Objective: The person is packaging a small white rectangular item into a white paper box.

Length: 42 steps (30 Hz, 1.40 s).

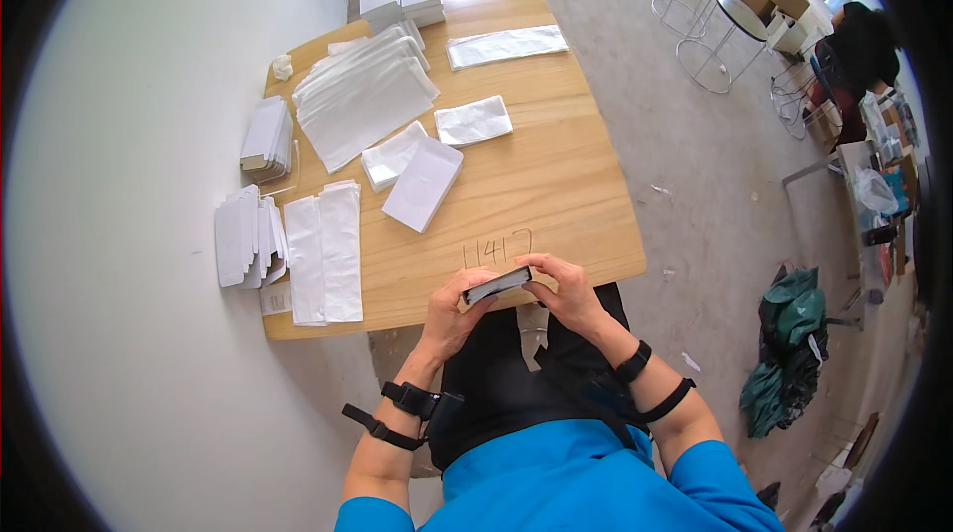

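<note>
Your left hand [459, 306] and right hand [564, 288] are grasping opposite ends of a small dark-edged case [498, 286] by the table's [556, 165] near edge. If your fingertips were slipping on its narrow ends, it could be dropping past that edge.

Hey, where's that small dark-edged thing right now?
In the head view, the dark-edged thing is just below and right of centre, held between your left hand and right hand, near the handwriting on the table.
</note>
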{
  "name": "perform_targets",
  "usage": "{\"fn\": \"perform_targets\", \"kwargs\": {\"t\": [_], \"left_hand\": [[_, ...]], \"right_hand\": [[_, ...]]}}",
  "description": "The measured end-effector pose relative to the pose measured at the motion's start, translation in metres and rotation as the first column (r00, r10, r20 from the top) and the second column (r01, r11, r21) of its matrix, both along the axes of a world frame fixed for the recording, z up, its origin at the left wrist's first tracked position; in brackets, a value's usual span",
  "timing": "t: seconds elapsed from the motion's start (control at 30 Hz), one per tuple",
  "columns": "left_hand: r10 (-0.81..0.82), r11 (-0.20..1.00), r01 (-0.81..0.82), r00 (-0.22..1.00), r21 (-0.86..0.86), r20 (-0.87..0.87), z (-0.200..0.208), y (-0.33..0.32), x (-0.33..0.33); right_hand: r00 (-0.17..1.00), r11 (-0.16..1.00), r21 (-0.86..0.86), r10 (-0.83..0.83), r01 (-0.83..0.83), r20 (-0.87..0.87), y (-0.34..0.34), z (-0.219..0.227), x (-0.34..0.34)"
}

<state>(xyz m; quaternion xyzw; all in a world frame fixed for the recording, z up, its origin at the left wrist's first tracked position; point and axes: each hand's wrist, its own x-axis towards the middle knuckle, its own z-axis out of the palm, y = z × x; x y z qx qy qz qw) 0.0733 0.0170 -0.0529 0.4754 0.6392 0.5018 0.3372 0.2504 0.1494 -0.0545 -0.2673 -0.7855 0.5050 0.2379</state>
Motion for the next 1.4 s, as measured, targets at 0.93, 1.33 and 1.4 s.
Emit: {"fn": "perform_targets", "kwargs": {"t": [0.93, 1.33, 1.4], "left_hand": [[-0.026, 0.997, 0.025, 1.0, -0.069, -0.011, 0.008, 0.005, 0.006], [0.071, 0.995, -0.031, 0.88, -0.092, 0.471, 0.069, -0.049, 0.047], [0.077, 0.994, -0.029, 0.876, -0.107, 0.476, 0.08, -0.065, 0.056]], "right_hand": [[1.0, 0.996, -0.081, 0.024, -0.025, -0.013, -0.007, -0.004, 0.002], [0.985, 0.965, -0.261, -0.052, 0.008, -0.165, -0.063, 0.076, 0.053], [0.982, 0.968, -0.252, -0.032, -0.016, -0.186, -0.072, 0.086, 0.065]]}}
